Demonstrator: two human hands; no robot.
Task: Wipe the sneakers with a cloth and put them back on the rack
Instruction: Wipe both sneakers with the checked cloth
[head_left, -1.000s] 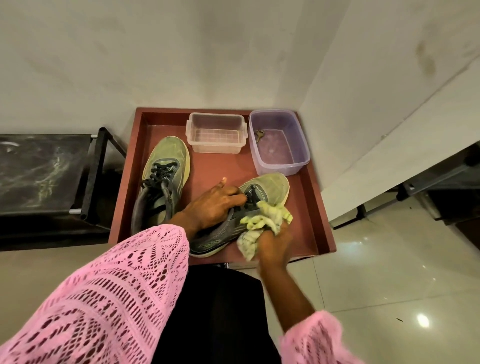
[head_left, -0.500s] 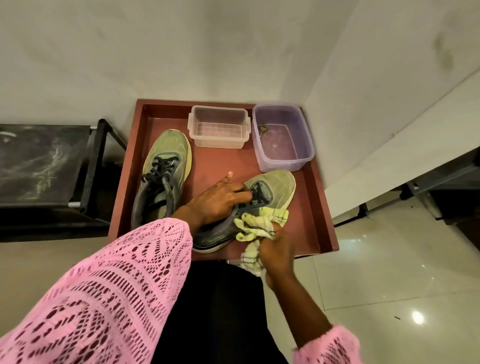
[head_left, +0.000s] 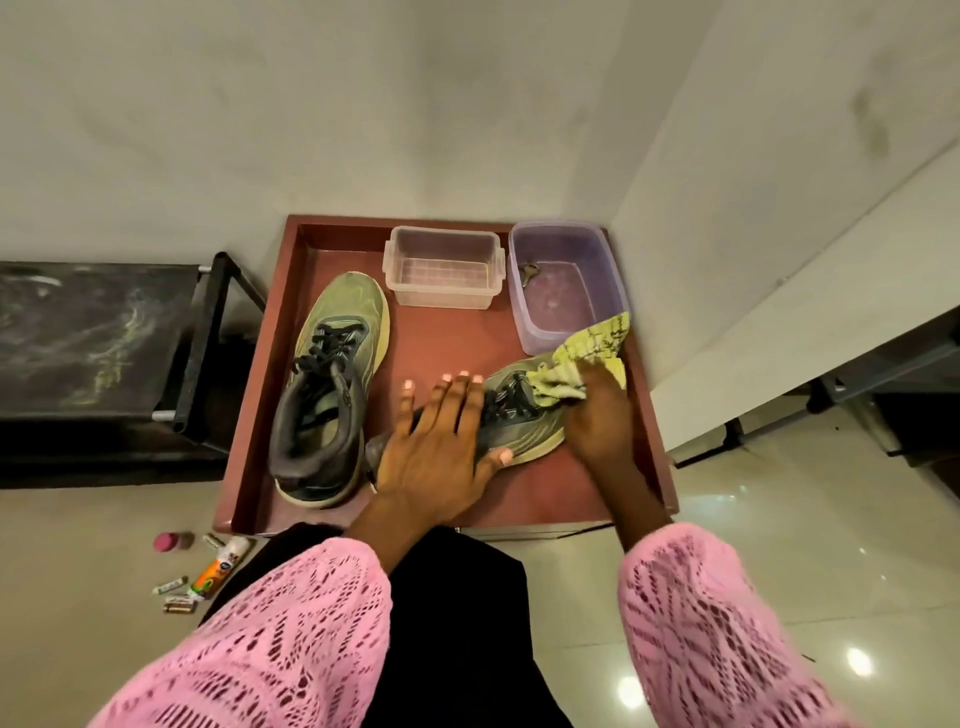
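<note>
The right sneaker (head_left: 524, 415) lies in the red tray (head_left: 644, 415), its toe pointing to about 2 o'clock. The left hand (head_left: 436, 447) lies flat on its heel end, fingers straight and spread, thumb hooked round the sole. The right hand (head_left: 597, 415) grips the cloth (head_left: 587, 358) at the toe, so it is nearer the part to wipe. The other sneaker (head_left: 332, 384) waits at 9 o'clock, toe up to 12

Pretty sure this is someone's home, a corner by the entry: glossy floor tiles (head_left: 779, 545), plain painted walls (head_left: 363, 104), a red-brown shoe rack (head_left: 644, 415) with worn sneakers (head_left: 332, 384) and plastic tubs (head_left: 441, 270), plus a glue stick (head_left: 218, 569) and batteries (head_left: 171, 584) scattered on the floor.
</note>
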